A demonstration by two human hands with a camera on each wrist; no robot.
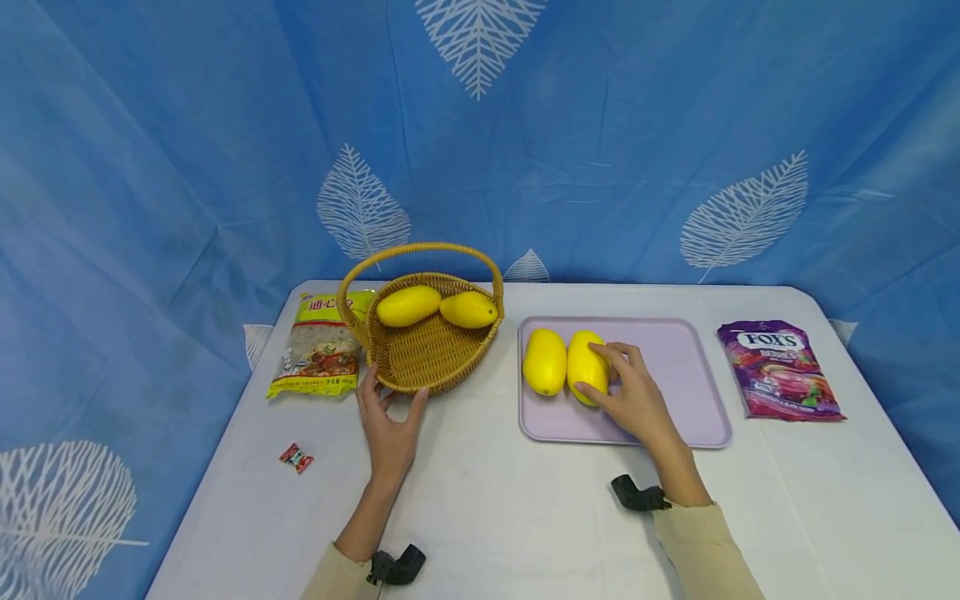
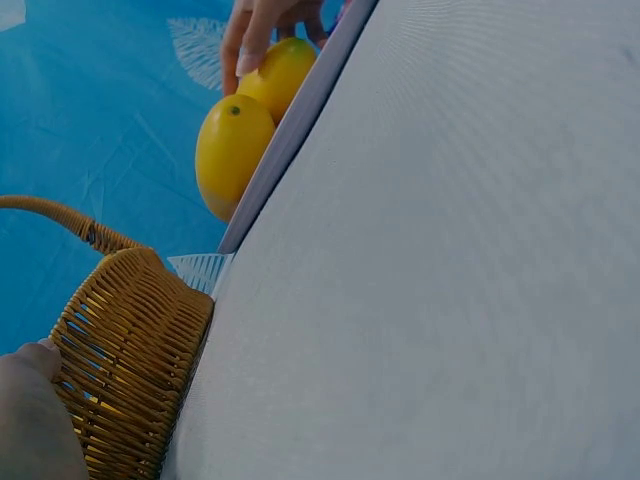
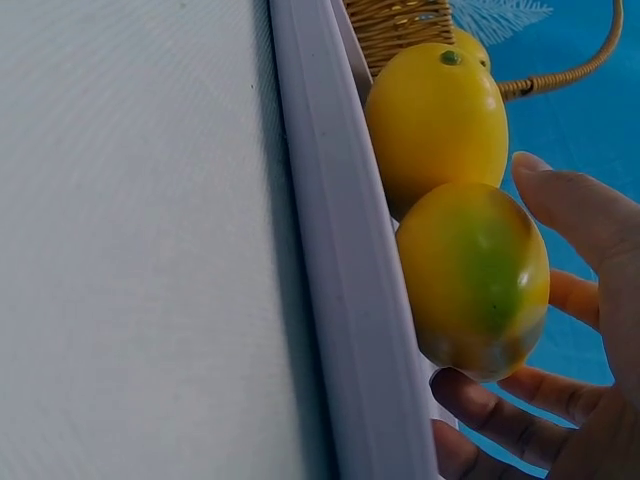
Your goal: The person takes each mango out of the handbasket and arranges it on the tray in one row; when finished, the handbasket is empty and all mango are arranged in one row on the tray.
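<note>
On the left, a wicker basket (image 1: 429,358) with an arched handle holds two yellow mangoes, one on the left (image 1: 408,306) and one on the right (image 1: 468,309). My left hand (image 1: 390,433) grips the near rim of the basket between thumb and fingers; its thumb (image 2: 35,365) shows against the woven side. Two more mangoes lie side by side on a lilac tray (image 1: 667,367). Around the right one (image 1: 585,367), with its green patch seen in the right wrist view, curl the thumb and fingers of my right hand (image 1: 633,396). The left one (image 1: 545,362) touches it.
A bag of dry food (image 1: 318,346) lies partly behind the basket's left side. Nearer the front left is a small red wrapped candy (image 1: 296,457). A purple candy bag (image 1: 780,371) lies right of the tray. Behind the white table (image 1: 510,517) hangs a blue leaf-patterned cloth (image 1: 585,167).
</note>
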